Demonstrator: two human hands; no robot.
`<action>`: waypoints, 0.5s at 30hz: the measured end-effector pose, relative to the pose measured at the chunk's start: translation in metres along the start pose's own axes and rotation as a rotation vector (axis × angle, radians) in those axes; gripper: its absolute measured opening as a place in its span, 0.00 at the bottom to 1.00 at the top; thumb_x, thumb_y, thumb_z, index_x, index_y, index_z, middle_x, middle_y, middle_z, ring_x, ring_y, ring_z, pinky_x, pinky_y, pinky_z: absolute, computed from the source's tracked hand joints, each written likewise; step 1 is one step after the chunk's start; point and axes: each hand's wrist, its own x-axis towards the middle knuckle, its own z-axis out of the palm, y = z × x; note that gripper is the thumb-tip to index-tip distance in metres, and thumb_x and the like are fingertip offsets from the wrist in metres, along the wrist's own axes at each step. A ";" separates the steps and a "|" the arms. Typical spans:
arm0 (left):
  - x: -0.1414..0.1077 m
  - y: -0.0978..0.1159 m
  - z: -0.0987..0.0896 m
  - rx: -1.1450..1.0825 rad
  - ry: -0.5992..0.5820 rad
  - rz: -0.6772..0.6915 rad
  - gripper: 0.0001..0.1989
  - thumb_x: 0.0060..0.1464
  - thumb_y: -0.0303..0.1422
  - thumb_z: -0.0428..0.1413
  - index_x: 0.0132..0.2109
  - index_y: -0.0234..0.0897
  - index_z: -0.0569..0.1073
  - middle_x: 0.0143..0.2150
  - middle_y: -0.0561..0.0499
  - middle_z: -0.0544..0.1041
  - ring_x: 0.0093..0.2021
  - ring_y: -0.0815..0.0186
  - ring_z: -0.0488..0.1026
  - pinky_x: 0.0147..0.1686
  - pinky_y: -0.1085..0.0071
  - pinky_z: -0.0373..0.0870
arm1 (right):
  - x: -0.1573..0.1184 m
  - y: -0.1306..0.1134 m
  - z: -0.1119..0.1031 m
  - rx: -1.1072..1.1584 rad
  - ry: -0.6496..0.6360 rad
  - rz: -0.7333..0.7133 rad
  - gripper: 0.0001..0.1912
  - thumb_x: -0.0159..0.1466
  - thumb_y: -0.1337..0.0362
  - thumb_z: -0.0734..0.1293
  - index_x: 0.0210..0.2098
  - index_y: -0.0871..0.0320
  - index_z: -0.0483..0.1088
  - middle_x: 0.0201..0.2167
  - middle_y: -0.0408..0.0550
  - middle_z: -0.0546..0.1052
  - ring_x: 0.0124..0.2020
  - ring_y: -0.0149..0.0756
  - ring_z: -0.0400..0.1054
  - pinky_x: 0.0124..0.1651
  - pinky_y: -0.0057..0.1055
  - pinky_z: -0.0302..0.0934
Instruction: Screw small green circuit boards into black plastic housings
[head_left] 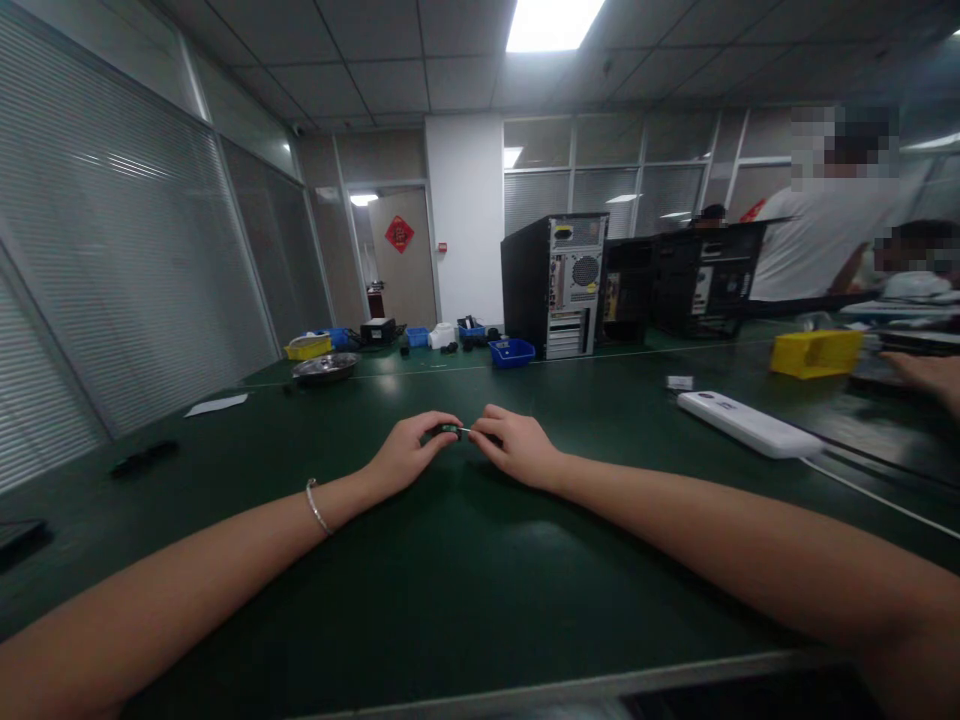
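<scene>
My left hand (409,450) is closed in a pinch on a small dark piece with green on it (451,430), too small to name. A bracelet circles the left wrist. Facing it, my right hand (517,447) has its fingers pinched around a thin, light-coloured rod (465,430). The rod's tip points left and reaches the small piece or its edge; whether they touch I cannot tell. Both hands are just above the dark green tabletop (420,600), close together near the middle of the view. Most of the rod is hidden by the right fingers.
A computer tower (555,285) stands at the back, with a blue tray (512,352) beside it. A round metal dish (325,368) lies back left. On the right are a white power strip (750,424), a yellow bin (816,354) and another person's hand (926,375).
</scene>
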 end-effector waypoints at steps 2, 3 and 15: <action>0.000 -0.001 0.000 -0.062 -0.015 -0.036 0.13 0.58 0.37 0.51 0.47 0.38 0.73 0.44 0.48 0.76 0.44 0.61 0.72 0.45 0.66 0.67 | 0.000 0.000 0.000 0.013 0.000 -0.003 0.14 0.68 0.59 0.56 0.40 0.56 0.71 0.34 0.44 0.68 0.32 0.29 0.63 0.32 0.26 0.51; 0.000 -0.002 0.000 -0.100 -0.022 -0.055 0.13 0.58 0.37 0.51 0.48 0.38 0.73 0.43 0.48 0.76 0.43 0.62 0.73 0.44 0.67 0.68 | 0.000 -0.001 0.000 0.018 -0.001 -0.005 0.14 0.68 0.59 0.56 0.40 0.56 0.71 0.34 0.44 0.68 0.32 0.29 0.63 0.32 0.25 0.51; 0.003 -0.004 0.003 -0.452 -0.075 -0.195 0.13 0.55 0.34 0.54 0.46 0.31 0.74 0.38 0.46 0.77 0.38 0.63 0.74 0.42 0.67 0.69 | 0.000 -0.004 -0.004 0.098 -0.007 -0.027 0.12 0.68 0.61 0.57 0.39 0.57 0.71 0.33 0.44 0.68 0.31 0.29 0.63 0.33 0.25 0.53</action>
